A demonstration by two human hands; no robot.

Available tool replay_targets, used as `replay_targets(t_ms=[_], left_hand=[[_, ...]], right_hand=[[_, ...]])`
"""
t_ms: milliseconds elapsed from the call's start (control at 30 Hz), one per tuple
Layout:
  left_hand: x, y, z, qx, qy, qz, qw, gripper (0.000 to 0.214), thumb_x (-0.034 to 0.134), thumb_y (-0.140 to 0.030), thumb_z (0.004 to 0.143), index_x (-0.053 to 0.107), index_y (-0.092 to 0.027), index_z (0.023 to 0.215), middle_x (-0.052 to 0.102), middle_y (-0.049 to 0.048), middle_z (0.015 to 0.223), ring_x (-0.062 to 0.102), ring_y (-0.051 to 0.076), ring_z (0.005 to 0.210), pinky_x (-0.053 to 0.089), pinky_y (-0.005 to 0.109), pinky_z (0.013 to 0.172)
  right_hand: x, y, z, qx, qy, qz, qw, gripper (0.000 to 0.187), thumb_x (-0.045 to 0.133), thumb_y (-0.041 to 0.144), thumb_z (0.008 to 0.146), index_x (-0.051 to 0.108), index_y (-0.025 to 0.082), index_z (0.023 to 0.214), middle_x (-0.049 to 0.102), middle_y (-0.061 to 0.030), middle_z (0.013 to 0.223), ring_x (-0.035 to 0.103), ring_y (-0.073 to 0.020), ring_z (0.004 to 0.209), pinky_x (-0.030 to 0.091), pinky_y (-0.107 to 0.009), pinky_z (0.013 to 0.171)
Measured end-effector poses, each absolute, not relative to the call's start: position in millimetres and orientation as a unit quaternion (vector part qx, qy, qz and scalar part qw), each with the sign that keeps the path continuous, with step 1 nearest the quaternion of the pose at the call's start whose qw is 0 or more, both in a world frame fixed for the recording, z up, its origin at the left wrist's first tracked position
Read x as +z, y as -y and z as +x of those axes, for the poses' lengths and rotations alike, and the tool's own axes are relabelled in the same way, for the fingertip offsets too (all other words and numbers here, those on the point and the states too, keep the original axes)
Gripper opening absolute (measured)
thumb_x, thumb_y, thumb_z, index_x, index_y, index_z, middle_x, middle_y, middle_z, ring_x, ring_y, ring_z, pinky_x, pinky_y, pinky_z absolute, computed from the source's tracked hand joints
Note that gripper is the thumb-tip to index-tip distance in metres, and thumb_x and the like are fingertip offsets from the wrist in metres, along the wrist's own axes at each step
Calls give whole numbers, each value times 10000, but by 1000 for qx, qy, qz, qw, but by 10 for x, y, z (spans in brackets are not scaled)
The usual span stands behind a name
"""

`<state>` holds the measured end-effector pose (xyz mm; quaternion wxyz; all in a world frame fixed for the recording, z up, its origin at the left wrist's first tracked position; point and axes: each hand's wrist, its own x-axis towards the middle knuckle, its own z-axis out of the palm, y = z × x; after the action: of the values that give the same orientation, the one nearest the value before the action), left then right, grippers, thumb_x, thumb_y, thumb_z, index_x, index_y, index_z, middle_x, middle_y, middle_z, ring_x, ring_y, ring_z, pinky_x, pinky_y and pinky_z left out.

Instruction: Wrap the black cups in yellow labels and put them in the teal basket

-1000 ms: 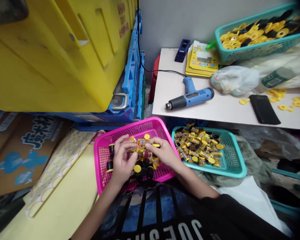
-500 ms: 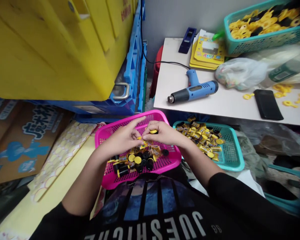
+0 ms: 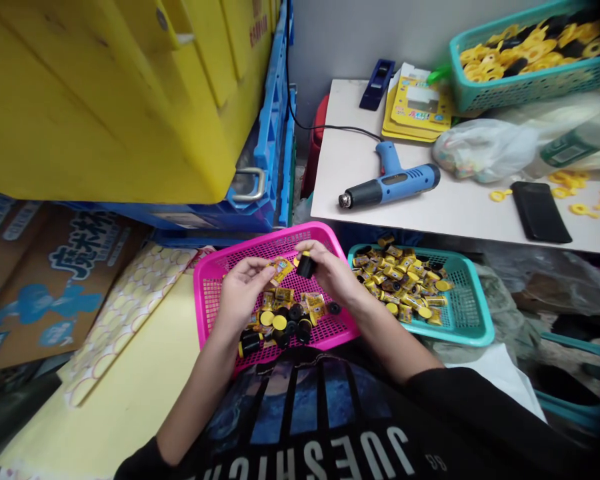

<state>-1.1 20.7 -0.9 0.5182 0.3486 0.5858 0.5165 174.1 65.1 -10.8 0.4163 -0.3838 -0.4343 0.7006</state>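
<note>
Over the pink basket (image 3: 207,313), my left hand (image 3: 245,287) pinches a yellow printed plastic sleeve (image 3: 281,268) between thumb and fingers. A short gap away, my right hand (image 3: 330,270) grips a small black bottle with a yellow cap (image 3: 306,265), which is tilted a little. Beneath both hands lie more black bottles (image 3: 250,343), some with yellow caps, and several printed sleeves (image 3: 314,303). To the right, a teal basket (image 3: 473,300) holds many small bottles wearing yellow printed sleeves (image 3: 400,273).
A blue heat gun (image 3: 390,183) lies on the white table (image 3: 340,147), nozzle to the left. Near it are a black phone (image 3: 541,212), yellow cards (image 3: 420,107) and a teal basket of yellow rings (image 3: 510,87). Yellow crates (image 3: 145,113) stand at left above a printed carton (image 3: 65,280).
My hands, close together before, have moved apart. The sleeve in my left hand and the black bottle in my right now show clearly. The view has shifted slightly.
</note>
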Motion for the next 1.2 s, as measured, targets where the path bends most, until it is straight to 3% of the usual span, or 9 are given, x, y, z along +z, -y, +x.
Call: replay_targets(t_ms=[67,167,300,633,733,833,933,1100,1200], left_hand=[[-22,-172,-64,516,-607,344,497,333,831,-411,613,714,-172,813,721,8,700,647,135,568,549,287,602],[-1,-136,-118,493,-638,369,463,344,831,-431,601,764,-170,815,767,57,817,699,196,721,566,360,741],[25,-126,-123,465,-641,425,438,298,817,-410,632,787,-192,833,775,77,930,701,239,928,530,393,902],[38,-147,-107,440,-623,456,459,369,778,-503,675,792,-204,889,769,95,982,691,251,975,518,389,936],[78,-163,-80,422,-617,445,494,408,787,-530,650,791,-201,890,773,98,974,705,259,923,560,401,865],[124,-170,-34,410,-605,424,535,444,794,-529,638,779,-195,931,771,96,995,716,249,855,597,387,753],[155,-155,13,415,-594,421,546,448,832,-449,613,759,-204,981,771,76,970,715,224,820,598,367,738],[163,-109,90,437,-591,449,508,365,850,-346,592,757,-208,915,763,55,924,702,222,863,580,362,792],[177,-94,150,455,-579,431,521,359,850,-335,602,752,-209,923,762,64,977,706,234,913,578,378,830]], right_hand=[[-109,-668,1817,710,402,-385,431,240,548,320,769,610,207,971,599,-19,887,562,-148,765,480,-294,713],[-66,-701,1935,727,399,-368,420,322,698,288,692,632,216,998,629,-22,953,589,-144,798,503,-305,763],[-11,-732,2004,739,401,-345,418,312,777,353,675,672,212,933,645,-3,864,592,-109,717,510,-264,694],[-50,-728,2074,718,493,-342,352,274,794,324,682,700,195,905,647,18,764,580,-107,680,498,-277,685],[-70,-712,2063,712,508,-338,346,277,779,315,700,671,192,923,607,32,716,545,-100,627,487,-268,640],[-86,-682,2001,694,515,-335,375,321,792,269,675,621,206,938,616,17,820,562,-107,688,501,-285,705],[-102,-637,1920,676,517,-331,408,396,831,246,618,585,219,926,613,-2,922,595,-132,806,502,-316,812],[-151,-538,1806,720,481,-297,403,377,769,458,706,590,218,935,614,-30,977,599,-174,931,499,-343,864],[-209,-463,1723,797,400,-262,369,466,700,572,745,576,222,1027,608,-44,1021,598,-170,928,507,-313,820]])
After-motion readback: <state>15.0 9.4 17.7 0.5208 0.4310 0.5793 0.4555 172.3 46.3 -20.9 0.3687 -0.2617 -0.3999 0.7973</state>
